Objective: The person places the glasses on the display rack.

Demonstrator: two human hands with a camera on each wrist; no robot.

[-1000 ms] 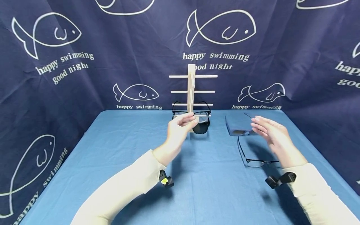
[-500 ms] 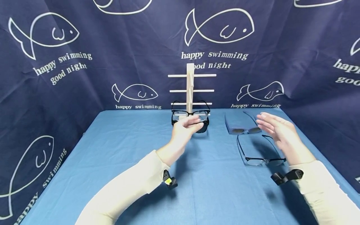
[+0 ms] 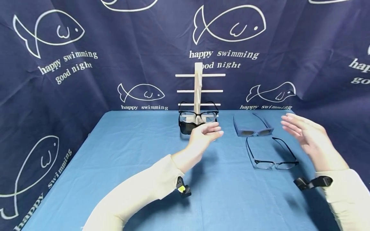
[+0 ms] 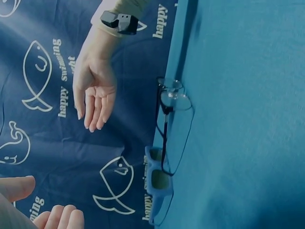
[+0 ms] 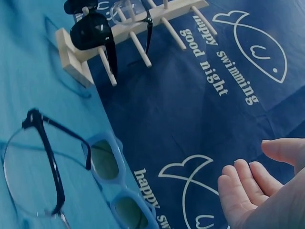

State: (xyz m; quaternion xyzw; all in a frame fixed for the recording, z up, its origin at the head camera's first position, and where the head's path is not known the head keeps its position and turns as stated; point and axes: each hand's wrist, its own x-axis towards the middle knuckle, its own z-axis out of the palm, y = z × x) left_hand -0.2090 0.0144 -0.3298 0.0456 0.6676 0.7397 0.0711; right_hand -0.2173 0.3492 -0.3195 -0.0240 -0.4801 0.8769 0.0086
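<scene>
Half-rim glasses (image 3: 277, 164) sit nr the right edge of the desk (image 3: 144, 138), temples (image 5: 66, 129) toward the back edge. L hand (image 3: 200, 142) & R hand (image 3: 313, 139) hover, both empty, fingers loosely extended. Prob. best gripped w/ both hands, avoiding lenses (image 3: 286, 166) (smudges).

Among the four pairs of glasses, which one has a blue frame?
The blue sunglasses lying on the table, beyond the clear glasses. Those clear glasses, plus the upper pair and lower pair on the wooden rack, are black-framed.
</scene>
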